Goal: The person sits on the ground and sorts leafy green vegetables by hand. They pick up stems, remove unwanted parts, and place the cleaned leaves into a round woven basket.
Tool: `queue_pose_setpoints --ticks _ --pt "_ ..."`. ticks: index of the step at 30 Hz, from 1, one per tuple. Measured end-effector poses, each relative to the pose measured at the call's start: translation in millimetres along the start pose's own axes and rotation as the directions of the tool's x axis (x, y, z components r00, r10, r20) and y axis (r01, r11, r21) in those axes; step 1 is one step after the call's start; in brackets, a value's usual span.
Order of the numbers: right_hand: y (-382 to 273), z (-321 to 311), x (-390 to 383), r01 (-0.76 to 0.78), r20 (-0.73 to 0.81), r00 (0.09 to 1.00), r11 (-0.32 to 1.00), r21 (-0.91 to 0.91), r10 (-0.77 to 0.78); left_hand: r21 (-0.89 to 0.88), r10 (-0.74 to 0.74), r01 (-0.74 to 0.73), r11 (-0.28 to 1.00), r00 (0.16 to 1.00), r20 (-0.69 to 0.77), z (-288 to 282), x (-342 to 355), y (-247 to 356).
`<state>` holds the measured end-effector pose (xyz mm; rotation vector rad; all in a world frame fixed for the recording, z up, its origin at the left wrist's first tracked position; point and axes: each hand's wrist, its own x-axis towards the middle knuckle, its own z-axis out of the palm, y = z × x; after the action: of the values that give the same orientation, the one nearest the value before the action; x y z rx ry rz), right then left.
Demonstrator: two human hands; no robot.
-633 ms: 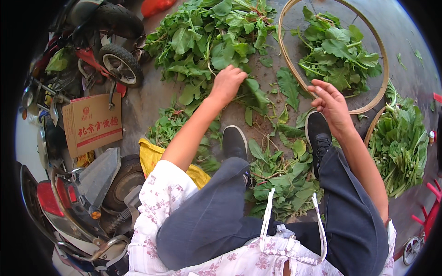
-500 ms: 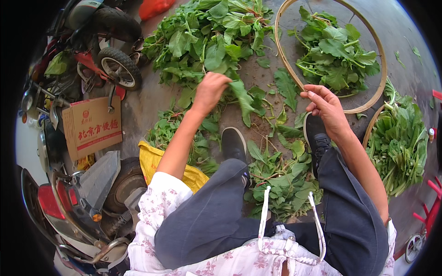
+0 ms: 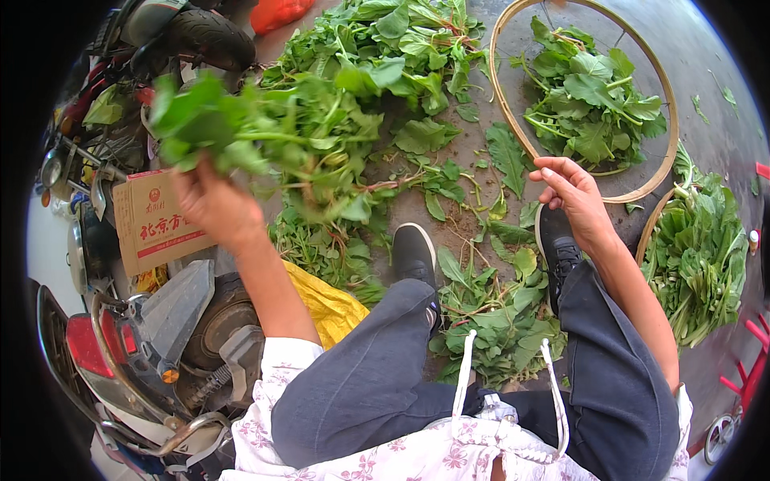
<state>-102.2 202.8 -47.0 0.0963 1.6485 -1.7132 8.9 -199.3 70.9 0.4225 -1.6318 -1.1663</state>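
Observation:
My left hand (image 3: 216, 204), blurred by motion, is closed round a bunch of leafy greens (image 3: 196, 120) and holds it up at the left, over the cardboard box. Its leaves reach across toward the big heap of greens (image 3: 377, 72) beyond. My right hand (image 3: 576, 199) is raised over my right shoe, thumb and fingers drawn together in a pinch. Its fingertips are beside the near rim of a round wooden hoop (image 3: 670, 120); whether anything is between them cannot be made out. Inside the hoop lies a pile of broad green leaves (image 3: 589, 100).
Loose leaves and stems (image 3: 497, 321) lie between my shoes, with a yellow sack (image 3: 329, 305) at the left. Motorbikes (image 3: 144, 321) and a cardboard box (image 3: 156, 220) stand along the left. More greens (image 3: 698, 256) and a red frame (image 3: 754, 361) are at the right.
My left hand has swung left from the big heap, carrying a bunch of greens with it. The right hand keeps about the same pose near the hoop.

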Motion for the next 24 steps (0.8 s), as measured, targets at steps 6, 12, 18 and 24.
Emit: queue_pose_setpoints --ticks 6,12,18,24 --pt "5 0 0 -0.012 0.015 1.000 1.000 -0.010 0.012 -0.148 0.220 -0.231 0.962 0.972 -0.087 -13 49 71" --pt "7 1 -3 -0.034 0.054 0.998 0.998 -0.053 0.037 0.037 -0.255 0.252 0.967 0.964 0.072 -46 64 -81" --pt "12 -4 -3 -0.060 0.040 0.997 0.996 -0.061 0.062 0.099 -0.581 0.573 0.814 0.800 0.149 -2 -22 -104" --pt "10 3 -4 -0.080 0.073 0.994 0.993 -0.089 0.087 0.599 -0.445 0.120 0.792 0.785 0.431 -10 -79 -123"
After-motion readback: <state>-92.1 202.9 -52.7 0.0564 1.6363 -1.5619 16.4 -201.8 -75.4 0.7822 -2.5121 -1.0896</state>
